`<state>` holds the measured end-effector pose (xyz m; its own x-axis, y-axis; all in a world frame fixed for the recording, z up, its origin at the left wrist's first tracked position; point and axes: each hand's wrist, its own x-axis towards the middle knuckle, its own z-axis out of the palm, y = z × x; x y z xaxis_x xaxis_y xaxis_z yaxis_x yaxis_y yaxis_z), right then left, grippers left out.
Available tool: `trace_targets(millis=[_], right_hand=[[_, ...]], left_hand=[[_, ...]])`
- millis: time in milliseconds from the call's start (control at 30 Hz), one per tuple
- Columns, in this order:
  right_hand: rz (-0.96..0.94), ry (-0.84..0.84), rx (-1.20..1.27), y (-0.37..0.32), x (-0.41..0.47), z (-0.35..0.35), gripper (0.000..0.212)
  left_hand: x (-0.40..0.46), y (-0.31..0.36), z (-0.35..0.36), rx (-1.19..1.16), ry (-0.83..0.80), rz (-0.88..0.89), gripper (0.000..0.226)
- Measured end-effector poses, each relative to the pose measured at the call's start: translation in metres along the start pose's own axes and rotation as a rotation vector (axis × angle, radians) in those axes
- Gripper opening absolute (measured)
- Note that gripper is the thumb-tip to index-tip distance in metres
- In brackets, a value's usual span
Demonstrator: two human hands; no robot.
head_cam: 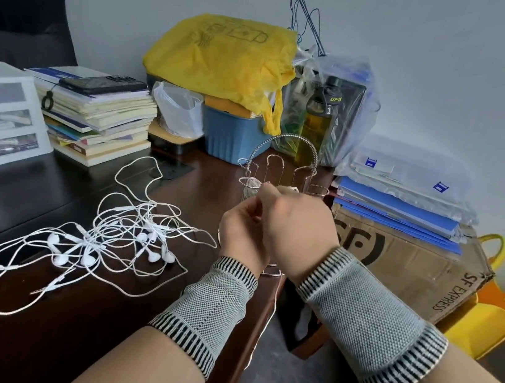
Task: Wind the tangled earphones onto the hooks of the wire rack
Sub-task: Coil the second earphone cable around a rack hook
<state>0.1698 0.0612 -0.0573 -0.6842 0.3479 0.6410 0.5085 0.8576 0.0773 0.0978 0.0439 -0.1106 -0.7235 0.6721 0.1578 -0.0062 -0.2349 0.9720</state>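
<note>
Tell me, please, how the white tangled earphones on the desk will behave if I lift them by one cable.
The tangled earphones probably hang limp, since the thin cables lie in loose loops. Several sets seem knotted together, so lifting one cable likely drags the others. They look light and could slide on the glossy dark desk.

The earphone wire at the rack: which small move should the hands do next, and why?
Probably loop the held wire around the near hook. Both hands, left hand and right hand, pinch it at the wire rack, its tail hangs off the desk edge, and the pile waits.
</note>
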Motion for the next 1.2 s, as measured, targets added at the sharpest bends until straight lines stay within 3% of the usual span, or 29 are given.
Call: trace_targets(millis=[67,167,200,267,367,433,567,633,733,967,1100,1200], right_hand=[[-0.019,0.086,0.034,0.002,-0.006,0.008,0.024],[0.09,0.162,0.296,0.007,-0.021,0.016,0.004],[0.187,0.166,0.424,0.007,-0.026,0.016,0.006],[0.364,0.176,0.648,0.01,-0.032,0.018,0.012],[0.54,0.194,0.783,0.012,-0.032,0.02,0.02],[0.57,0.194,0.785,0.011,-0.031,0.021,0.018],[0.55,0.167,0.724,0.002,-0.025,0.017,0.012],[0.49,0.158,0.594,-0.002,-0.02,0.012,0.011],[0.405,0.111,0.378,0.0,-0.004,0.003,0.016],[0.603,0.012,0.496,0.045,0.042,-0.009,0.018],[0.435,-0.198,0.378,0.042,0.043,-0.005,0.017],[0.271,-0.25,0.302,0.028,0.041,-0.004,0.016]], left_hand=[[0.0,-0.005,0.001,-0.175,-0.03,-0.036,0.03],[-0.002,0.0,0.006,-0.309,-0.003,-0.194,0.013],[-0.001,-0.003,0.005,-0.307,0.038,-0.18,0.01],[0.007,-0.016,0.005,-0.163,0.104,-0.012,0.027],[0.007,-0.024,0.002,0.024,0.094,0.119,0.024],[0.007,-0.023,0.001,0.023,0.114,0.105,0.017],[0.003,-0.013,0.002,0.078,0.081,0.119,0.025],[0.001,-0.011,0.0,0.221,0.085,0.169,0.018],[0.003,-0.012,0.0,0.218,0.1,0.18,0.016],[0.003,-0.017,0.002,0.106,0.143,0.146,0.016],[0.003,-0.018,0.002,0.145,0.145,0.171,0.009],[0.003,-0.017,0.003,0.121,0.154,0.167,0.01]])
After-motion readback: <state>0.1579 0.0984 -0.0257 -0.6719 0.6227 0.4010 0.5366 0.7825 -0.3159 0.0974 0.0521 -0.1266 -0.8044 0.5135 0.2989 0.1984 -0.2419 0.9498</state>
